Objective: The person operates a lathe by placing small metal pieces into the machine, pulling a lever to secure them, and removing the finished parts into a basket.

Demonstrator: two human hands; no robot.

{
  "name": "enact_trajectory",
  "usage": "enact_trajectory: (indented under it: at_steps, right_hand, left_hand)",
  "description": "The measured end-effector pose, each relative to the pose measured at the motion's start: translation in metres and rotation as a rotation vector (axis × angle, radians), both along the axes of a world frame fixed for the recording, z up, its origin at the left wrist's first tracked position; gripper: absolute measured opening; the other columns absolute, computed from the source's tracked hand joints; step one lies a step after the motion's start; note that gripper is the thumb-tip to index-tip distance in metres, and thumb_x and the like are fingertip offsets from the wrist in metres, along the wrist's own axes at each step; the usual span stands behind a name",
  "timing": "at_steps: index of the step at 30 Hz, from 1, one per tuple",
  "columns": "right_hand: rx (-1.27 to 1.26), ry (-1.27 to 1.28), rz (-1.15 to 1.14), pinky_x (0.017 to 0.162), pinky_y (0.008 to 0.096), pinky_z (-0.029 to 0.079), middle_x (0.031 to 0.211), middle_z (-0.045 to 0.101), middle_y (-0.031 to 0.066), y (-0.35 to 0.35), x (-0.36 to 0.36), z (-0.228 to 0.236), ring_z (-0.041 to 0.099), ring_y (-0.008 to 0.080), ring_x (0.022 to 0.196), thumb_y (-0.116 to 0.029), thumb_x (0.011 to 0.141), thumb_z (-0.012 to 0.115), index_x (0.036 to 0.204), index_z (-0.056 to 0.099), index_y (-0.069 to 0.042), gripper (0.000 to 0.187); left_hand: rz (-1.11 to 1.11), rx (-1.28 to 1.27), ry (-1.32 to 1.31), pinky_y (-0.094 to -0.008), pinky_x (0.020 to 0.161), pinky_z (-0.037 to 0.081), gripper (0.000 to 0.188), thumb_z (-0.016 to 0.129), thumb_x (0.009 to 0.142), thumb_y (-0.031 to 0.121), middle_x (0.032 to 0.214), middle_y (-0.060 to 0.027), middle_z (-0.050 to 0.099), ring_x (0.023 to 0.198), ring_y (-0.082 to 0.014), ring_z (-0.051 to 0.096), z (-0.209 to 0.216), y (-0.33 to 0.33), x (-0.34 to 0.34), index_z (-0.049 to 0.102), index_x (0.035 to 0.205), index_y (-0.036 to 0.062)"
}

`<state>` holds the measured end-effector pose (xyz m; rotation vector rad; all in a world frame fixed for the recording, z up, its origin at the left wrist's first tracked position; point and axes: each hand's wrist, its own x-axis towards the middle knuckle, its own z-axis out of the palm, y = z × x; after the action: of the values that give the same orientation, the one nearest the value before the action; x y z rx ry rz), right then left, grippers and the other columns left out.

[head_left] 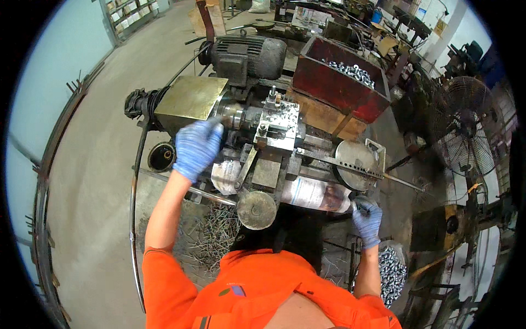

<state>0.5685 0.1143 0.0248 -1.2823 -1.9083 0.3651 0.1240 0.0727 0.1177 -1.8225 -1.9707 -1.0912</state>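
My left hand (196,149), in a blue knitted glove, is raised beside the spindle (233,117) of a lathe-like machine. Its fingers are bent together at a dark part, and what they hold is hidden. My right hand (366,220), gloved alike, is low on the right, below the large round metal disc (355,163). Those fingers are curled beside the end of a printed sheet (315,193), around something I cannot make out. Between the hands stands the steel tool block (279,122), dotted with bright chips, and a perforated bar (342,163) runs right from it.
A red bin (334,90) of shiny metal parts stands on wood behind the machine, next to a motor (249,57). A tub of small metal pieces (390,274) is by my right forearm. Thin scrap (213,236) covers the floor; a caged fan (463,123) stands right.
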Motion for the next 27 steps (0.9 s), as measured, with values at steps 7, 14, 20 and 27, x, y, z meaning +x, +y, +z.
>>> enact_trajectory:
  at_steps: [7,14,20,27]
  right_hand:
    - [0.059,-0.133,-0.117,0.075,0.0378,0.048,0.079,0.065,0.0129,-0.017,0.024,-0.007,0.062,0.0303,0.078,-0.019,0.069,0.073,0.071,0.066,-0.005,0.016]
    - [-0.033,-0.103,-0.259,0.071,0.0426,0.045,0.073,0.063,0.0136,-0.029,0.061,-0.037,0.058,0.0325,0.074,-0.041,0.074,0.065,0.071,0.067,-0.006,0.034]
    - [-0.540,-0.140,-0.612,0.077,0.0382,0.048,0.084,0.066,0.0154,-0.082,0.160,-0.087,0.063,0.0312,0.082,-0.052,0.076,0.057,0.084,0.069,-0.006,0.048]
    - [-0.637,-0.611,-0.798,0.081,0.0401,0.047,0.092,0.065,0.0162,-0.082,0.269,-0.123,0.061,0.0320,0.088,-0.052,0.074,0.057,0.093,0.069,-0.011,0.046]
  left_hand:
    - [0.234,-0.264,0.148,-0.0391,0.070,0.049,0.036,0.053,0.087,0.033,0.091,-0.0171,0.064,0.079,-0.0319,0.064,0.003,0.014,-0.056,0.061,0.114,0.0107]
    - [0.222,-0.233,0.181,-0.0338,0.081,0.047,0.050,0.046,0.093,0.040,0.117,-0.0181,0.058,0.098,-0.0251,0.060,0.019,-0.008,-0.055,0.053,0.121,-0.0004]
    - [0.256,0.155,-0.421,-0.0329,0.042,0.038,0.043,0.054,0.091,0.033,0.050,-0.0084,0.051,0.042,-0.0165,0.043,-0.017,-0.042,-0.035,0.061,0.069,-0.0035]
    - [0.301,0.037,-0.383,-0.0321,0.041,0.038,0.045,0.054,0.091,0.031,0.049,-0.0077,0.050,0.041,-0.0163,0.041,-0.045,-0.066,-0.048,0.058,0.063,-0.0030]
